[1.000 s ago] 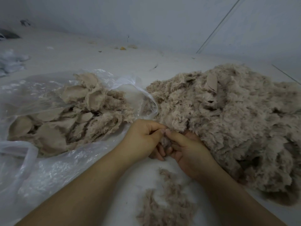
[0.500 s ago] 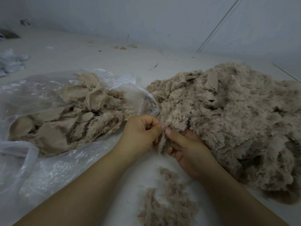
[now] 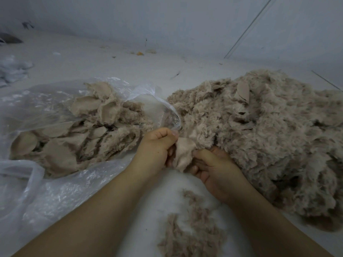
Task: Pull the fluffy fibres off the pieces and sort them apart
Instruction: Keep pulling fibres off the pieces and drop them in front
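Beige plush piece [image 3: 183, 154] sits pinched between both hands, left hand [image 3: 157, 147] gripping its left edge, right hand [image 3: 215, 167] its right. Fluffy pile [image 3: 269, 130] just right, bagged pieces [image 3: 78, 130] left, loose fibres [image 3: 191, 232] below on the worktop [image 3: 111, 58].

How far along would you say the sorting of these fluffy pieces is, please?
Done: a batch of pieces lies in the plastic bag, and loose fluff sits in front. In hand: the left hand and right hand both grip one piece. Left: the big heap on the right, seemingly the larger share.
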Demonstrator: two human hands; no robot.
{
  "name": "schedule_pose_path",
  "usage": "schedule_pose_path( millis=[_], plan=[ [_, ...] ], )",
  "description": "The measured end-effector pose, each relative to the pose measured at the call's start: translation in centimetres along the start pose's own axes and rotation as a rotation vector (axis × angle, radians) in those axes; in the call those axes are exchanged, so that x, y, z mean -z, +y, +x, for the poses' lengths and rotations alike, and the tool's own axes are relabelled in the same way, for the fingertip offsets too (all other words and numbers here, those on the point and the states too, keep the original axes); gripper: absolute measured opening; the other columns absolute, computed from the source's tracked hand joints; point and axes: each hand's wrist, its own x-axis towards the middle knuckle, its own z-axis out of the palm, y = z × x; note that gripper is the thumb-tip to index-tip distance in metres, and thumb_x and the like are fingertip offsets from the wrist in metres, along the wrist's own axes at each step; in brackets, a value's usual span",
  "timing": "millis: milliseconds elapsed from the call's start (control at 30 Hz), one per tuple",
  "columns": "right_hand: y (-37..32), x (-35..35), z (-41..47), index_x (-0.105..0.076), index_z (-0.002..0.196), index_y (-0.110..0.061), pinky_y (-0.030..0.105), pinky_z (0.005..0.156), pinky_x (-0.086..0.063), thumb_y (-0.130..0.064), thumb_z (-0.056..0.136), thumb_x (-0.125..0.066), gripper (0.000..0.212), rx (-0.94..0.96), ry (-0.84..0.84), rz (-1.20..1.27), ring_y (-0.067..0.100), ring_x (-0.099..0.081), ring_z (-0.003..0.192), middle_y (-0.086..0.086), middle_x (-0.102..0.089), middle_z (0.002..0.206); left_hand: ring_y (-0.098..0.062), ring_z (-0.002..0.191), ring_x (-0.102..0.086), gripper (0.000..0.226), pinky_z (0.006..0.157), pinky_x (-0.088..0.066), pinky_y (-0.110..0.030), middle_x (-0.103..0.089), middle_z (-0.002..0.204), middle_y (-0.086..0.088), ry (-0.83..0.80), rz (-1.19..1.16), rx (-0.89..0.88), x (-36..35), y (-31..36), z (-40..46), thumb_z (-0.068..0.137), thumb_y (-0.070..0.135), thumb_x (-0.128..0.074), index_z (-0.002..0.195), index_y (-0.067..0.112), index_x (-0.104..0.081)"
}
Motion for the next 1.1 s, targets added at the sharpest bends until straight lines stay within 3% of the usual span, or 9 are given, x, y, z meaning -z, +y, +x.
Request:
schedule_pose_path(
  millis=[133,267,367,467,533,633,800,967,1100],
  plan=[
    [0.0,0.0,0.0,-0.064,0.112,0.0,0.017,0.046,-0.039,0.0,0.095,-0.048,0.023,0.008,-0.023,0.016,0.011,-0.054,0.059,0.012,-0.065,0.085,-0.018,0.036,-0.046,0.049,0.036,-0.034,-0.021,-0.052,0.05,-0.007,-0.087,0.171,0.013,-0.1,-0.4,-0.1,0.078,0.05,-0.074,0.075,0.004,-0.058],
    [0.0,0.2,0.1,-0.07,0.093,-0.006,0.019,0.047,-0.045,0.0,0.094,-0.048,0.023,0.004,-0.008,0.003,0.015,-0.06,0.06,0.008,-0.069,0.073,-0.015,0.038,-0.052,0.02,0.036,-0.037,-0.02,-0.062,0.057,-0.013,-0.121,0.135,0.028,-0.1,-0.6,-0.2,0.088,0.015,-0.07,0.07,0.009,-0.065],
    [0.0,0.5,0.0,-0.065,0.062,-0.016,0.021,0.049,-0.045,-0.022,0.087,-0.06,0.026,0.01,-0.052,0.029,0.01,-0.049,0.048,-0.003,-0.05,0.049,-0.009,0.033,-0.051,0.02,0.034,-0.035,-0.015,-0.06,0.047,-0.003,-0.141,0.117,-0.023,0.0,-0.5,-0.2,0.089,0.006,-0.067,0.07,0.005,-0.06],
    [-0.1,0.6,-0.2,-0.068,0.106,-0.001,0.031,0.074,-0.059,-0.033,0.083,-0.061,0.04,0.066,-0.156,-0.037,0.022,-0.072,0.082,0.011,-0.074,0.086,-0.011,0.032,-0.047,0.022,0.034,-0.034,-0.016,-0.056,0.045,-0.003,-0.145,0.175,-0.059,-0.2,-0.4,-0.4,0.088,0.01,-0.069,0.069,0.005,-0.06],
    [-0.1,0.3,-0.3,-0.063,0.116,0.007,0.033,0.075,-0.058,-0.023,0.088,-0.059,0.041,0.073,-0.167,-0.083,0.032,-0.07,0.089,0.022,-0.071,0.1,-0.016,0.033,-0.047,0.023,0.034,-0.034,-0.019,-0.056,0.048,-0.011,-0.137,0.167,-0.044,-0.2,-0.4,-0.4,0.092,0.011,-0.064,0.071,0.001,-0.062],
    [-0.2,0.2,-0.1,-0.065,0.088,0.003,0.022,0.052,-0.045,-0.006,0.093,-0.053,0.016,0.043,-0.055,-0.08,0.02,-0.055,0.056,0.008,-0.062,0.06,-0.023,0.036,-0.042,0.034,0.036,-0.032,-0.022,-0.054,0.057,-0.023,-0.1,0.066,0.011,0.1,-0.5,0.0,0.097,0.016,-0.056,0.079,-0.012,-0.059],
    [0.0,0.1,0.1,-0.066,0.042,-0.019,0.014,0.041,-0.038,-0.001,0.096,-0.046,0.06,0.039,-0.068,-0.059,0.001,-0.045,0.036,-0.007,-0.05,0.039,-0.028,0.044,-0.047,0.041,0.043,-0.037,-0.026,-0.052,0.061,-0.026,-0.024,-0.023,0.073,0.3,-0.9,0.2,0.097,0.022,-0.056,0.077,-0.014,-0.059],
    [0.0,0.1,0.1,-0.061,0.071,-0.01,0.015,0.04,-0.039,0.0,0.096,-0.047,0.03,0.01,-0.045,0.038,0.003,-0.05,0.038,-0.008,-0.055,0.043,-0.025,0.036,-0.048,0.042,0.038,-0.04,-0.024,-0.054,0.051,-0.016,0.023,-0.076,0.152,0.6,-0.4,0.4,0.096,0.034,-0.056,0.062,0.011,-0.065],
    [0.1,0.2,0.0,-0.064,0.088,-0.004,0.02,0.048,-0.043,-0.006,0.097,-0.049,0.018,0.04,-0.088,-0.012,0.009,-0.055,0.047,-0.004,-0.061,0.052,-0.023,0.037,-0.054,0.046,0.037,-0.045,-0.023,-0.061,0.058,-0.02,-0.378,0.167,0.254,1.5,0.8,-0.1,0.079,0.043,-0.076,0.076,-0.003,-0.068]
  ],
)
